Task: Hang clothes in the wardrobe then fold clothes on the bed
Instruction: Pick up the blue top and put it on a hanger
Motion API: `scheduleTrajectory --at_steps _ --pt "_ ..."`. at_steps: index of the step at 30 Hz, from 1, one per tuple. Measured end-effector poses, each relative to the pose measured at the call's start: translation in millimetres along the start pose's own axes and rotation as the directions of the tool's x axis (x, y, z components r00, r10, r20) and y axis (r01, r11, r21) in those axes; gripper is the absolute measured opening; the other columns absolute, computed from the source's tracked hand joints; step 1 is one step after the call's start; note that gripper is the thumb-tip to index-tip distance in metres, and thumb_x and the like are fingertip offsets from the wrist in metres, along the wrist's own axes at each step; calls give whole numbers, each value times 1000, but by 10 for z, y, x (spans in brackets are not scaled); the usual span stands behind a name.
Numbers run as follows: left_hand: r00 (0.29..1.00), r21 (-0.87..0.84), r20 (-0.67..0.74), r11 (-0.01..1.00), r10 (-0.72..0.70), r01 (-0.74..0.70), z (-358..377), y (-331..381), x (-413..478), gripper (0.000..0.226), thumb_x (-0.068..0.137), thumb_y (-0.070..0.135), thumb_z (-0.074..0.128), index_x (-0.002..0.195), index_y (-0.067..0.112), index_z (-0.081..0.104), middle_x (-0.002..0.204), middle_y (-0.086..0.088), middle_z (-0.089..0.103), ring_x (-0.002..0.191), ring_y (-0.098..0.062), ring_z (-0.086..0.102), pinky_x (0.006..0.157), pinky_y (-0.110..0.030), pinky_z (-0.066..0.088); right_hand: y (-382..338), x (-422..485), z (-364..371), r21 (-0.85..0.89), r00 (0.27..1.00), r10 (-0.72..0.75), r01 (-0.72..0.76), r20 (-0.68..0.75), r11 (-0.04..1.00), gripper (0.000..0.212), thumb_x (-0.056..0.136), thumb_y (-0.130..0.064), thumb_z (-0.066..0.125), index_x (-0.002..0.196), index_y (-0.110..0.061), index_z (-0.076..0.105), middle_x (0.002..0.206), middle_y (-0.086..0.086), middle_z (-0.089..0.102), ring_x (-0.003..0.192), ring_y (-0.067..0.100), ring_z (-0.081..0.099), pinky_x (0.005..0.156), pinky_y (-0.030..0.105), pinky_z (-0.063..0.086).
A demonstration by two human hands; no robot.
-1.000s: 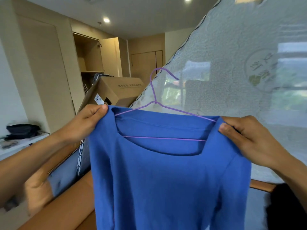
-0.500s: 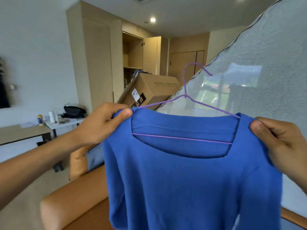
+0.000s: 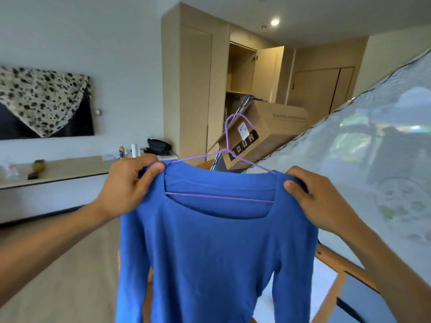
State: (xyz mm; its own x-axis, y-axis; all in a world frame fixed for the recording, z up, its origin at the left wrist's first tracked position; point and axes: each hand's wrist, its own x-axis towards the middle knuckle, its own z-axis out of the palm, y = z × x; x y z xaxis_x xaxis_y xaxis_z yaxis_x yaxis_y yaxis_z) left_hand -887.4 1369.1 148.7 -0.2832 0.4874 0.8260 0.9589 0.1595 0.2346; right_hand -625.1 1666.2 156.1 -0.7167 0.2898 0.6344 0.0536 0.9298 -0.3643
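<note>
A blue long-sleeved top (image 3: 217, 248) hangs in front of me on a thin purple wire hanger (image 3: 229, 138), whose hook stands up above the neckline. My left hand (image 3: 127, 185) pinches the top's left shoulder. My right hand (image 3: 319, 201) grips the right shoulder. Straight ahead, the wooden wardrobe (image 3: 242, 73) stands with its door open, striped clothes showing low inside it.
A tilted cardboard box (image 3: 272, 131) sits between me and the wardrobe. A frosted glass panel (image 3: 373, 164) fills the right side above a wooden rail (image 3: 342, 264). A low bench (image 3: 70, 166) along the left wall carries bottles and a black bag (image 3: 158, 146). A cloth-draped TV (image 3: 44, 102) hangs above it.
My view has swung left and the wardrobe and box have shifted right and nearer. Both hands hold the blue top on its hanger as before.
</note>
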Motion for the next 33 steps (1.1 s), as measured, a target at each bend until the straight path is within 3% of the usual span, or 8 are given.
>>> scheduleTrajectory --at_steps 3,8,11,14,18,26,29,33 --pt "999 79 -1 996 -41 40 -282 -359 -161 33 99 47 39 70 34 47 52 4 43 51 -11 42 52 -31 36 -253 272 454 33 999 -34 33 23 999 24 102 -27 51 79 -24 50 65 -2 50 62 12 48 61 26 39" --pt "997 216 47 975 -60 49 -822 -1030 -346 35 100 49 34 71 31 38 53 7 43 51 -14 44 49 -34 33 -728 701 1200 125 998 -65 62 23 990 27 99 -33 50 84 -12 56 73 10 57 69 26 53 67 39 46" --pt "992 212 96 976 -78 57 -1150 -1437 -441 34 100 45 34 74 25 42 56 10 45 53 -15 45 52 -38 38 -1068 944 1633 175 995 -97 90 32 980 25 97 -35 49 81 -17 56 72 5 58 69 18 54 65 27 44" --pt "987 192 127 978 -100 75 -1454 -1832 -555 30 101 42 35 75 27 40 58 11 44 54 -14 42 54 -42 39 -1352 1159 2121 213 992 -119 111 27 971 26 101 -20 57 76 -25 52 69 -3 55 68 13 53 61 19 38" --pt "977 199 147 972 -153 122 -1776 -2305 -720 26 101 34 39 77 27 45 62 13 48 58 -10 45 57 -42 43 -1647 1402 2819 274 992 -97 72 76 959 24 99 -19 57 76 -24 54 71 -2 56 69 13 55 67 28 43" --pt "935 251 219 942 -278 222 -2292 -3258 -929 22 100 39 43 81 29 49 66 4 55 64 -24 50 63 -45 46 -2204 2083 4067 384 980 -145 83 137 920 23 96 -33 51 79 -20 59 73 2 61 73 19 60 72 37 46" --pt "923 284 255 935 -289 214 -2407 -3638 -949 25 101 44 41 80 30 47 64 2 53 61 -23 48 61 -43 45 -2339 2431 4583 436 974 -180 104 136 894 20 100 -26 55 84 -17 63 77 2 65 77 19 63 74 41 48" --pt "923 345 228 912 -311 222 -2548 -4290 -812 27 103 41 42 79 29 47 64 4 50 61 -20 46 60 -40 44 -2479 3018 5290 505 967 -221 131 123 853 15 99 -17 59 86 -23 64 81 -9 66 80 8 62 71 25 47"
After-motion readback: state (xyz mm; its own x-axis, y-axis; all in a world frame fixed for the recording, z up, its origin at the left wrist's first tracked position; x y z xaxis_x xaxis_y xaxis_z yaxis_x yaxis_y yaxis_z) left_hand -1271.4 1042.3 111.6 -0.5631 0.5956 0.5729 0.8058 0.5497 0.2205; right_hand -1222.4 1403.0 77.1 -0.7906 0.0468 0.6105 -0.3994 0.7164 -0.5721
